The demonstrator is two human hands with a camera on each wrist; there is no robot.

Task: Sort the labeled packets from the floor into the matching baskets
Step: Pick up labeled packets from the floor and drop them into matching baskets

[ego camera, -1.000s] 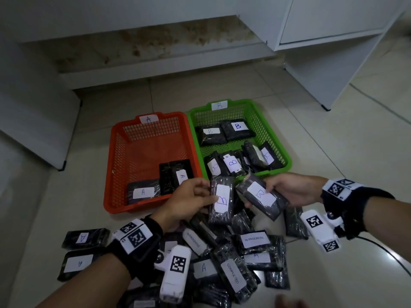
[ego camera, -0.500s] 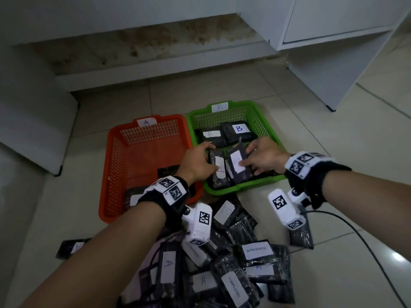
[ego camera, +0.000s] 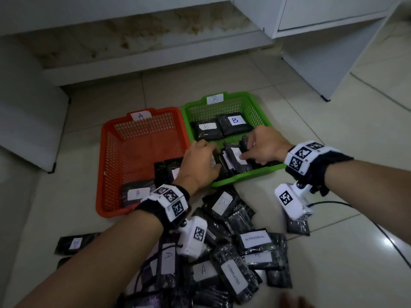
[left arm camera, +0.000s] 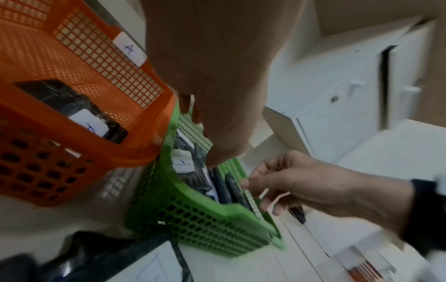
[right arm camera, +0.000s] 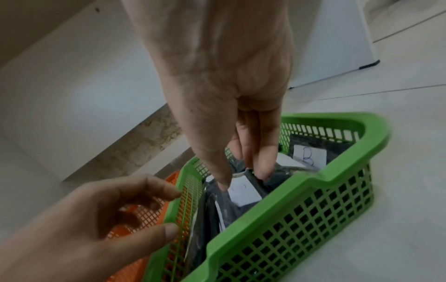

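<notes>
Both hands reach into the front of the green basket (ego camera: 244, 176) tagged B. My right hand (ego camera: 249, 152) pinches the top of a black B packet (right arm camera: 243, 190) between thumb and fingers as it stands among several other packets. My left hand (ego camera: 211, 158) hovers at the basket's left wall with its fingers loosely curled and holds nothing, as the right wrist view shows (right arm camera: 144, 209). The orange basket (ego camera: 104, 152) tagged A sits to the left and holds an A packet (ego camera: 136, 193). A pile of black labeled packets (ego camera: 222, 252) lies on the floor under my forearms.
Two B packets (ego camera: 233, 123) lie flat at the back of the green basket. Loose packets (ego camera: 73, 243) lie on the tiles at the left. White cabinets (ego camera: 322, 52) stand behind and to the right. A black cable (ego camera: 378, 230) runs across the floor on the right.
Both hands moved forward from above the pile into the green basket, each carrying a B packet. The left hand has let go of its packet there.
</notes>
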